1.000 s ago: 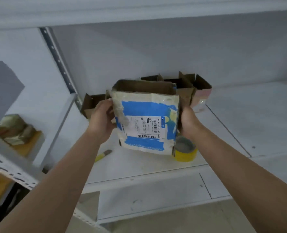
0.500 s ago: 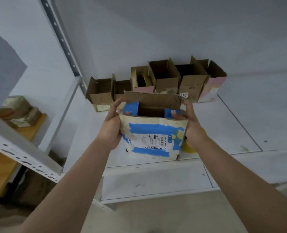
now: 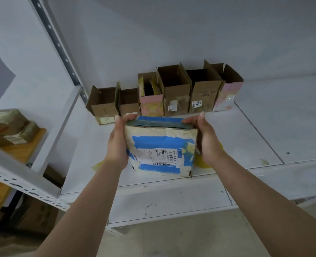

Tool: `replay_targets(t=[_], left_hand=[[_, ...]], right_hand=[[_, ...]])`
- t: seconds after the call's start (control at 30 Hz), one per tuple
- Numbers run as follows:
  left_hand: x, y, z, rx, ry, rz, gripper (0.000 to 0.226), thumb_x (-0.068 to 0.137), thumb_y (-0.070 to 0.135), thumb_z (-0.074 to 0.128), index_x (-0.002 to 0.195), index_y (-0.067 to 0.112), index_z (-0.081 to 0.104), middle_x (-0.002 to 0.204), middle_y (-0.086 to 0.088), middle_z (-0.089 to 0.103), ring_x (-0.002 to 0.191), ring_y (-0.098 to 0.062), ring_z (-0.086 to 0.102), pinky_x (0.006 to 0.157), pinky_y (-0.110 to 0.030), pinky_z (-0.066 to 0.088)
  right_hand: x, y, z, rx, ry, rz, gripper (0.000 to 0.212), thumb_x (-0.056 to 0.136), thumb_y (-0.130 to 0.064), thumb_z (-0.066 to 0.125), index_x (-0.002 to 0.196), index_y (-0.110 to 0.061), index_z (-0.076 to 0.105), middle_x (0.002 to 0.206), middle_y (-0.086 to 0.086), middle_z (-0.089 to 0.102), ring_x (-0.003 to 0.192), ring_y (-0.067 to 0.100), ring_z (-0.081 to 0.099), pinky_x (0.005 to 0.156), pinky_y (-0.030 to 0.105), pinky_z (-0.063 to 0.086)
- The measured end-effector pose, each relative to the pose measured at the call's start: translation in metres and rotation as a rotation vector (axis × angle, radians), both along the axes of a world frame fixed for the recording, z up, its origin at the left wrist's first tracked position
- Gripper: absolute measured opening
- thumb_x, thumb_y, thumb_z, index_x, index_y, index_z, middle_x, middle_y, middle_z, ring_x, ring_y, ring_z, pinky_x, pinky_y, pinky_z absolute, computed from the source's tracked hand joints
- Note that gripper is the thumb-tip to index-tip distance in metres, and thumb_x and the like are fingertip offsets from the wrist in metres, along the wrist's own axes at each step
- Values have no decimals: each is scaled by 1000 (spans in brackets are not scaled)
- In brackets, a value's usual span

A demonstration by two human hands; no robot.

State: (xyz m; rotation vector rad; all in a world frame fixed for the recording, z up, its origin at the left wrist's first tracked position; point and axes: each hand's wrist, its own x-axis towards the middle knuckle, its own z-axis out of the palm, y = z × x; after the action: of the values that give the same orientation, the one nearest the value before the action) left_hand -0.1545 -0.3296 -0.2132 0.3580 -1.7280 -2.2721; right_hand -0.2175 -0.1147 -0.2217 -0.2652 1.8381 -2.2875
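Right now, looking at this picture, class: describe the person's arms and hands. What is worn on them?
Nothing is worn. The left hand and right hand are bare: no gloves, rings or watch in view. The left forearm and right forearm are bare to the picture's lower edge, no sleeve showing. Visible fingernails look short and unpainted.

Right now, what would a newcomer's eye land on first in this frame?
The taped box, blue and white with a shipping label, sits at centre between the left hand and right hand. Their fingers curl over its closed top. Behind it, a row of open boxes lines the back of the white shelf.
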Motion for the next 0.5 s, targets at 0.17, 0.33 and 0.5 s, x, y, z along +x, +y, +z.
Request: replay_targets(t=[0.17,0.33,0.5], left_hand=[[-1,-7,10,-171,-70,60,20,98,32,54,97,37,74,103,4,72,91,-17,72,62,-32,59],[-14,-12,46,-1011,94,167,46,90,-3,51,110,36,62,123,24,49,132,-19,42,96,-16,37],[-28,15,48,-1438,-28,-182,48,102,34,32,150,28,29,159,-3,24,149,-24,11,118,-55,12]], right_hand=[[2,10,4,83,39,111,42,80,-64,59,97,-27,66,91,1,69,95,23,67,83,42,54],[-2,6,8,179,97,23,19,92,-11,62,83,-27,67,87,5,66,87,21,65,84,40,52],[5,3,12,156,85,-9,17,92,-6,61,84,-20,67,85,6,66,84,20,63,75,33,54]])
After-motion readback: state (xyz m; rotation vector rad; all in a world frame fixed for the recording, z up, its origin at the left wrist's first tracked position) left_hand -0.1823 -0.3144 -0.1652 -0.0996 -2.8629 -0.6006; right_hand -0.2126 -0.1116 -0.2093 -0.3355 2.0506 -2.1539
